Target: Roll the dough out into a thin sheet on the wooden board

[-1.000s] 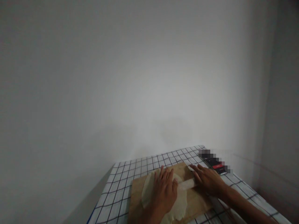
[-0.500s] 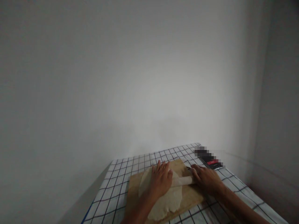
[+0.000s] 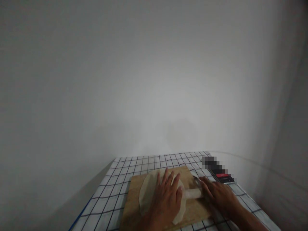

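Observation:
A thin, pale sheet of dough lies on a wooden board. My left hand rests flat over the dough, fingers spread; it hides the dough's middle and the left part of a rolling pin. Whether the palm presses on the pin or on the dough I cannot tell. Around the pin's right end, by the board's right edge, my right hand is closed. A slim, shiny object shows just beyond its fingers, too small to name.
A white tablecloth with dark checked lines covers the table under the board. At the back right lies a dark, partly blurred-out flat item with a red patch. A plain wall rises behind the table.
My left hand has come nearer to me over the dough, its fingers more spread. My right hand still grips the pin's end. The view has shifted slightly.

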{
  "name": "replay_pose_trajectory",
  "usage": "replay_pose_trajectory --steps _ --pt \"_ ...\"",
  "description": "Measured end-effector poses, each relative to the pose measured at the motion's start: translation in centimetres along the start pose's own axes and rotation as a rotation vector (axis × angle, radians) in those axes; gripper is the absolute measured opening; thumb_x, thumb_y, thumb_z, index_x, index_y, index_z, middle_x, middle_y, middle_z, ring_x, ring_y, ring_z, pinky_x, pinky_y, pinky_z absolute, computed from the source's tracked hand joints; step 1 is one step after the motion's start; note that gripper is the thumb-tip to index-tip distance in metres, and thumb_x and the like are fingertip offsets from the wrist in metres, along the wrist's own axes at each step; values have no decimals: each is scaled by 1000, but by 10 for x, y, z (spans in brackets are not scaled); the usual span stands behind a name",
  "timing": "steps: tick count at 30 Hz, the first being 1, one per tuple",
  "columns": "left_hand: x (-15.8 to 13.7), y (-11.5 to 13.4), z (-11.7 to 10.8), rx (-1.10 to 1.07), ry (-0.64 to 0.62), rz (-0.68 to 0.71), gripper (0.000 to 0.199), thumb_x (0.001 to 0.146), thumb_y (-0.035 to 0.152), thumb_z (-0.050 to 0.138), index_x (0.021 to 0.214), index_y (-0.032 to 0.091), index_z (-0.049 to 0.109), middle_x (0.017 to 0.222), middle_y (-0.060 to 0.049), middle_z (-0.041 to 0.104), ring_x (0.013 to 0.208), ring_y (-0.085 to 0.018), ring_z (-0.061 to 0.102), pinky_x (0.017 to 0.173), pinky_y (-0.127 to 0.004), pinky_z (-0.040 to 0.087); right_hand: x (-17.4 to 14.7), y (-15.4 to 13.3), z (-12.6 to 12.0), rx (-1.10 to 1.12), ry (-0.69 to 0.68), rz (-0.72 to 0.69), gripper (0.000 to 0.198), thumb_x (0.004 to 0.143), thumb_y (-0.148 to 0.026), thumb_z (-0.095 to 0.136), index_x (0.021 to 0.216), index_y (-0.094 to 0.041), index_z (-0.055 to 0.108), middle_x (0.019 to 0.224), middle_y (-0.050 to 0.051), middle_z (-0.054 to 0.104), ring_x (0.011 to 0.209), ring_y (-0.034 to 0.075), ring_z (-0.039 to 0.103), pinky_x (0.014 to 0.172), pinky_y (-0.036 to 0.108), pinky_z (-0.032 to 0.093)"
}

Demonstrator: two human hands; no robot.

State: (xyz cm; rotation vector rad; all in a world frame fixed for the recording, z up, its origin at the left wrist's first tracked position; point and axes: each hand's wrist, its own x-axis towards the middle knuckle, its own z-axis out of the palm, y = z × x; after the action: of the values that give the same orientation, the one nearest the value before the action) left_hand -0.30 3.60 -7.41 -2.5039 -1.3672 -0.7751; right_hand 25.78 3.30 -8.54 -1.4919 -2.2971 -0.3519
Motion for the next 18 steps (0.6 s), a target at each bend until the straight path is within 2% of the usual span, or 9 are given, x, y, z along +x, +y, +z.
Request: replay_pose_trajectory --steps 2,5,9,12,14,16,18 --pt "12 -4 3 3 -74 -39 43 102 34 36 142 24 49 149 -7 51 146 -32 32 117 -66 25 -3 0 -4 -13 -82 38 42 101 -36 26 120 -22 61 97 13 74 77 23 70 62 30 52" --pt "35 -15 9 10 -190 -93 45 101 31 35 141 21 50 146 -11 53 144 -34 35 115 -67 27 10 -1 -10 -36 -165 110 41 101 -34 27 117 -21 62 89 13 74 75 24 71 62 31 51" --pt "49 -23 4 -20 -242 -87 47 98 32 38 144 25 48 150 -8 49 145 -32 33 114 -62 31 27 -2 -15 46 -163 231 44 104 -39 24 117 -22 62 81 9 74 79 24 73 65 31 50" --pt "40 -26 -13 -28 -255 -82 49 97 29 37 144 23 46 152 -9 47 146 -32 31 114 -62 32 25 -11 -18 204 -147 303 48 105 -47 22 120 -25 61 75 5 75 80 24 74 66 31 50" --pt "27 -26 -25 -19 -243 -81 49 98 29 35 145 22 45 153 -9 46 147 -31 29 116 -62 28 18 -20 -15 249 -140 301 46 104 -50 25 127 -26 58 75 4 75 77 24 74 65 30 50" --pt "14 -27 -32 -10 -223 -78 47 99 28 34 144 22 47 152 -7 47 147 -29 30 119 -59 26 7 -29 -6 218 -109 273 45 103 -48 29 134 -27 53 85 5 77 72 23 74 61 30 51" --pt "3 -27 -34 -9 -207 -72 45 99 29 35 142 25 49 151 -5 49 147 -27 31 120 -56 26 -7 -34 8 142 -40 206 46 101 -45 32 139 -28 50 108 10 75 72 25 74 56 31 53"
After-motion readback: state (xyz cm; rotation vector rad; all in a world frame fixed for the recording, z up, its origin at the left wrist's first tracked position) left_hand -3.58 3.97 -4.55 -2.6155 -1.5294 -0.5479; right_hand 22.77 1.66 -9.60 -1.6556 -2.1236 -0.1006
